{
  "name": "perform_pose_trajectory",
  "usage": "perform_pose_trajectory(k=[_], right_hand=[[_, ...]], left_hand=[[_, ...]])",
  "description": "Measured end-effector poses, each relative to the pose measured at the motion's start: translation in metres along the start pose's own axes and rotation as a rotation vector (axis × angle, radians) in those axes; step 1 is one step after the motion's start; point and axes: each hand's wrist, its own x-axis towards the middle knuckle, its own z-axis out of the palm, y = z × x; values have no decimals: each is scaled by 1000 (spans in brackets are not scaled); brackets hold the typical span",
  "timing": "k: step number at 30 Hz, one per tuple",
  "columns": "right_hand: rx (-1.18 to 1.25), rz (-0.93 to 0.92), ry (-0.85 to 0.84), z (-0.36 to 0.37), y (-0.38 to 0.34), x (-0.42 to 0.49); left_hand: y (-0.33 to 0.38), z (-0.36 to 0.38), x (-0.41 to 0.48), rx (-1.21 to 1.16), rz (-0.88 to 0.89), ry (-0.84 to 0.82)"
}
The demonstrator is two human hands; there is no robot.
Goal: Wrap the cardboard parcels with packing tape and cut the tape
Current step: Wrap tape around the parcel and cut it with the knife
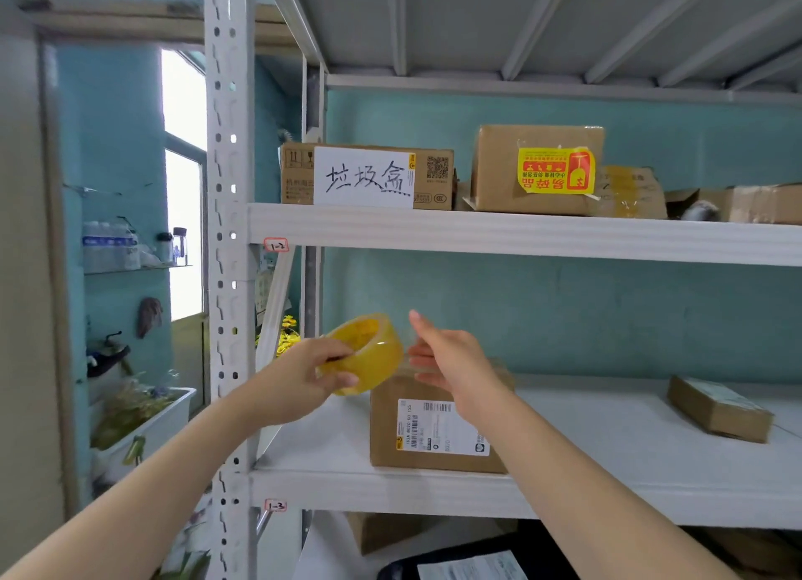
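A brown cardboard parcel with a white shipping label stands on the middle shelf of a white metal rack. My left hand grips a yellow roll of packing tape, held up just left of the parcel's top. My right hand hovers over the parcel's top with straight fingers, close to the roll. A clear strip of tape seems to run from the roll toward the parcel, but it is too faint to be sure.
A smaller flat parcel lies at the right of the same shelf. The upper shelf carries a box with a handwritten paper sign, a box with a yellow fragile sticker and more cartons. The rack's upright post stands at left.
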Motion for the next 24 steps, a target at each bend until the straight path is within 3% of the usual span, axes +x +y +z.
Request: perform_pose_trajectory(k=[4,9,15,18,24], right_hand=[[168,-26,7,-3,-4,-3],[222,-113,78,-20,-10,-11],[461,-171,104,-25,-18,-19],[513,-165,33,-29,-20,-22],[507,-38,-286,-48,-16,-28]], left_hand=[[14,5,-3,40,74,-43],[16,-6,2,51,38,-37],[36,-13,17,-183,-22,111],[40,-15,21,-214,-46,143],[43,-18,18,-278,-16,152]])
